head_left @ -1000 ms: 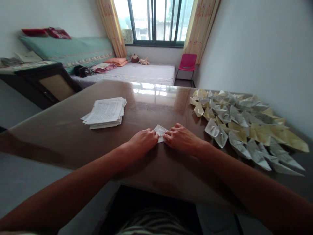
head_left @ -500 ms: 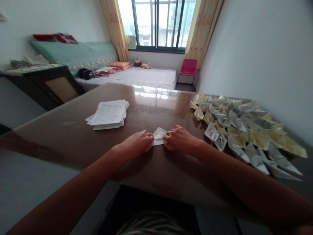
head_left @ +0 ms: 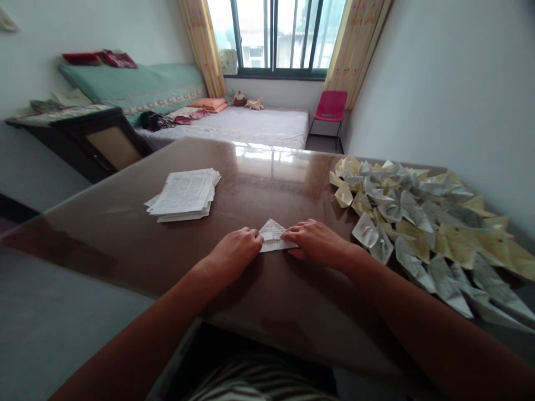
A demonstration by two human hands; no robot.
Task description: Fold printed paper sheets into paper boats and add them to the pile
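A small sheet of printed paper (head_left: 272,231), folded to a triangle peak with a flat strip along its near edge, lies on the brown table (head_left: 234,278) in front of me. My left hand (head_left: 241,247) is closed on its left side, fingers curled over the edge. On the right side, my right hand (head_left: 313,239) presses the paper with its fingertips, the fingers partly bent and together. The undersides of both hands, thumbs included, are mostly hidden.
A stack of printed sheets (head_left: 184,194) lies to the left. Many folded paper boats (head_left: 412,214), white and yellowish, crowd the table's right side beside the wall. Beyond the table are a bed (head_left: 259,122), a pink chair (head_left: 331,106) and a dark cabinet (head_left: 106,142).
My right hand has slid slightly right, uncovering more of the folded paper's right side. The left hand keeps its hold. The whole view has shifted a little.
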